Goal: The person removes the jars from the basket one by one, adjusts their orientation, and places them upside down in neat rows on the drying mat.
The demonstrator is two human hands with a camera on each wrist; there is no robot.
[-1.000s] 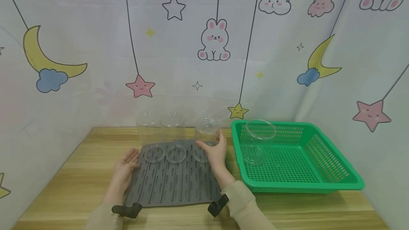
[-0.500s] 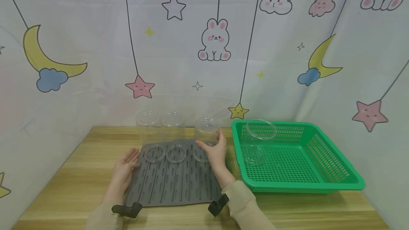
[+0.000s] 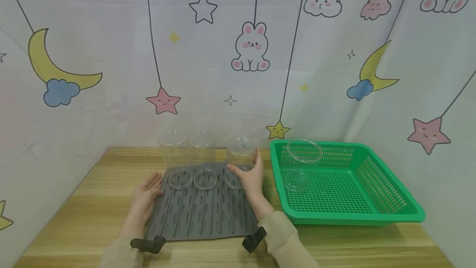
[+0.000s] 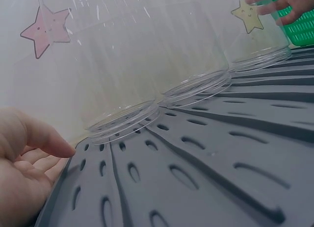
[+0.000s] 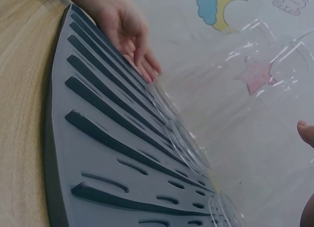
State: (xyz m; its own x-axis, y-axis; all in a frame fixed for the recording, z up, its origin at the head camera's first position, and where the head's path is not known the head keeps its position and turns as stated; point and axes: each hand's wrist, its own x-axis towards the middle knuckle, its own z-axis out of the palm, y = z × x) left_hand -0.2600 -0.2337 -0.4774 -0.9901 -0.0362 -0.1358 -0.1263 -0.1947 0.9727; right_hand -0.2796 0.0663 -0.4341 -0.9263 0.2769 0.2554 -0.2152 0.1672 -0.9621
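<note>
Three clear plastic cups stand upside down along the back of a grey ridged drying mat [image 3: 201,218]. My right hand [image 3: 253,179] holds the rightmost cup [image 3: 241,149], thumb on its near side and fingers at its right. To the left are the middle cup [image 3: 202,152] and the left cup [image 3: 174,152], nearly side by side; a wider gap separates them from the held one. My left hand [image 3: 144,195] lies at the mat's left edge with fingers relaxed and nothing in it. In the left wrist view its thumb [image 4: 46,138] is beside the mat's corner, near the left cup's rim.
A green perforated basket [image 3: 353,220] sits on the wooden table [image 3: 85,214] to the right of the mat. Inside, at its left end, another clear cup [image 3: 303,166] stands mouth up, slightly tilted. A patterned white cloth [image 3: 208,69] hangs close behind the table.
</note>
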